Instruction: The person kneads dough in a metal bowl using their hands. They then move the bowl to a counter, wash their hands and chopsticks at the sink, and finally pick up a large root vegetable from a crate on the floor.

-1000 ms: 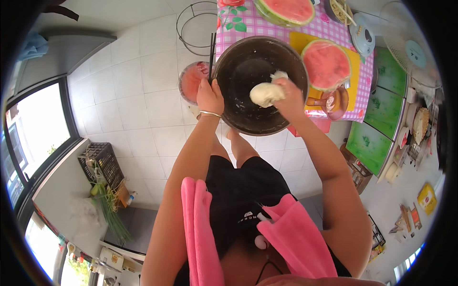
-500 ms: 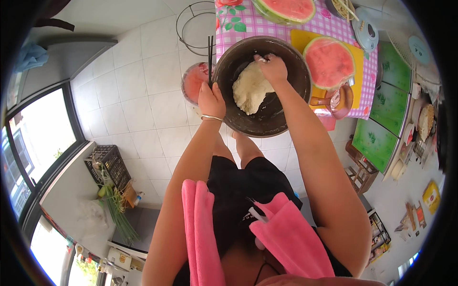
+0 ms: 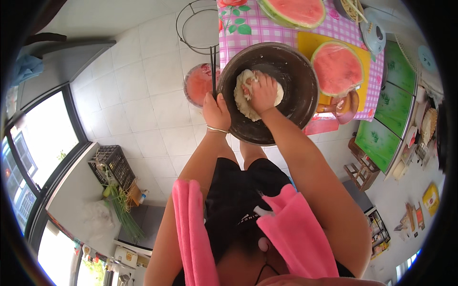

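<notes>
At upper centre, the right hand [image 3: 263, 93], loosely curled, is pressing dough [image 3: 242, 98] in the dark bowl [image 3: 296, 93]; the dough, spread wider moments ago, is bunching up, suggesting folding; the left hand [image 3: 216, 112] is gripping chopsticks [image 3: 213, 71] by the rim.

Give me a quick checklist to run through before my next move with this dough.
1. Dough inside the bowl: ok.
2. Right hand on the dough: ok.
3. Left hand at the bowl's rim: ok.
4. Left hand free of utensils: not ok, it has dark chopsticks.
5. Bowl's base fully on the table: cannot tell, the base's underside is hidden.
</notes>
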Available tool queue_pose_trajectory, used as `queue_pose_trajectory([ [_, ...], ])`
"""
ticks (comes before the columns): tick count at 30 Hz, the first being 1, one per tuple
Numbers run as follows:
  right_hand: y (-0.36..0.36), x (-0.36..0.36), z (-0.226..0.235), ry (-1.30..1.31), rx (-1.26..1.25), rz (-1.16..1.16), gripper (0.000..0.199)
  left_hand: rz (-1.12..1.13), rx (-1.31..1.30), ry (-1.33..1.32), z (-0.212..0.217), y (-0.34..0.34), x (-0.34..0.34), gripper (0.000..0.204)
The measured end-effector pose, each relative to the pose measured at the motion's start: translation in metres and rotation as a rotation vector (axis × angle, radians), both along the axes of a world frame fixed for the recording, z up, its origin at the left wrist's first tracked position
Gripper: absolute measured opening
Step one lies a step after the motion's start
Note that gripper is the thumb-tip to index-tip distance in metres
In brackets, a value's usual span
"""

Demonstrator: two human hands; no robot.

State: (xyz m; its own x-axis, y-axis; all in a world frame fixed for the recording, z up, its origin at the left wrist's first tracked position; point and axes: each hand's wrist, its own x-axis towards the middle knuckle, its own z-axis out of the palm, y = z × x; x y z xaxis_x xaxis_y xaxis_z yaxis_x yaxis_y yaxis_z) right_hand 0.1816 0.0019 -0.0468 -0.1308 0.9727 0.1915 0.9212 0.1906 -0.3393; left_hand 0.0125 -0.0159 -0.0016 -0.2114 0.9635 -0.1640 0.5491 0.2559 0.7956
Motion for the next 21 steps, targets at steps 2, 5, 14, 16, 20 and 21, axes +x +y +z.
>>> queue_pose_trajectory([
  [2,0.022,0.007,-0.004,-0.005,0.038,0.017,0.021,-0.002,-0.040,-0.023,0.002,-0.001,-0.001,0.026],
  [5,0.054,0.021,-0.013,-0.068,-0.128,-0.008,0.020,-0.004,-0.020,-0.043,-0.001,-0.001,0.000,0.024],
  [14,0.025,0.021,0.031,0.216,-0.153,0.080,0.028,0.011,0.079,0.018,-0.008,0.002,0.001,0.025],
  [16,-0.007,0.016,0.071,0.236,-0.346,-0.029,0.032,0.031,0.083,0.005,-0.002,0.003,0.000,0.026],
  [20,-0.002,-0.004,0.070,-0.134,0.022,-0.126,0.038,0.027,0.104,-0.013,-0.004,0.001,0.003,0.026],
  [21,0.000,-0.006,0.053,-0.102,0.036,-0.100,0.040,0.027,0.104,-0.005,-0.006,-0.001,0.002,0.026],
])
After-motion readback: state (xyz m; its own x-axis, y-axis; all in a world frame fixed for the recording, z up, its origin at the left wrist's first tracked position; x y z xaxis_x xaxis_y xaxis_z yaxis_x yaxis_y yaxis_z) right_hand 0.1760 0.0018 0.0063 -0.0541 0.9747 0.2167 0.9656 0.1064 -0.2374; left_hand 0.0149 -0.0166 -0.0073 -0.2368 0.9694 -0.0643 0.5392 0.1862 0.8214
